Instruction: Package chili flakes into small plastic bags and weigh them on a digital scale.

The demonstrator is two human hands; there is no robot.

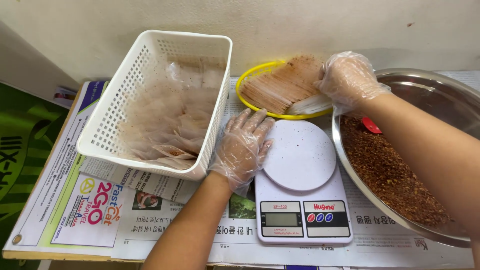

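The right hand (347,80), gloved, closes its fingers on a thin clear bag (312,104) drawn from the stack in the yellow basket (250,80); picking is the step in hand. The left hand (242,147), fingers spread flat and empty, rests between the white basket (150,50) of filled packets and the scale (300,200). Below the right wrist, the steel bowl (430,82) holds red-brown flakes and a red scoop (371,125). Separating one bag calls for a light pinch.
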